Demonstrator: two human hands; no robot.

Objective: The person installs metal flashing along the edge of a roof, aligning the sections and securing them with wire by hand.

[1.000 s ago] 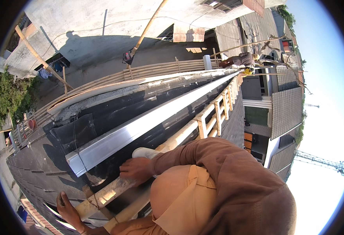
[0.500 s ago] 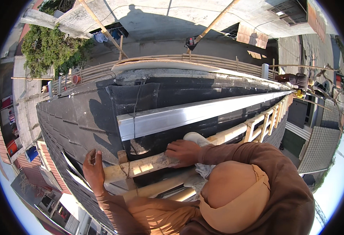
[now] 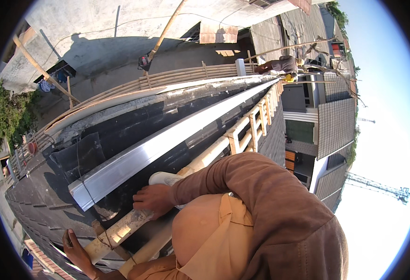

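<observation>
My right hand (image 3: 154, 200) lies over a thick bamboo pole (image 3: 125, 228), its fingers curled across the top. Beside it shows the rounded white toe of what looks like a shoe (image 3: 164, 178). At the pole's near left end is my left hand (image 3: 75, 252), fingers up and apart, holding nothing. A wire ties this pole to a short wooden crosspiece (image 3: 106, 237). Beyond the pole, a long silver metal channel (image 3: 135, 168) runs along the dark roof ridge, with a thin dark wire (image 3: 79, 165) across its near end.
Dark shingles (image 3: 41, 200) slope down at the left. A bamboo ladder-like frame (image 3: 249, 126) runs along the right side. At the far end, a person (image 3: 279, 65) bends by the ridge near a yellow tool (image 3: 289, 78). A bamboo railing (image 3: 181, 74) lines the far edge.
The view has swung to the right, so the roof, channel and both hands appear further left and lower. My right hand stays on the bamboo pole and my left by its end.
</observation>
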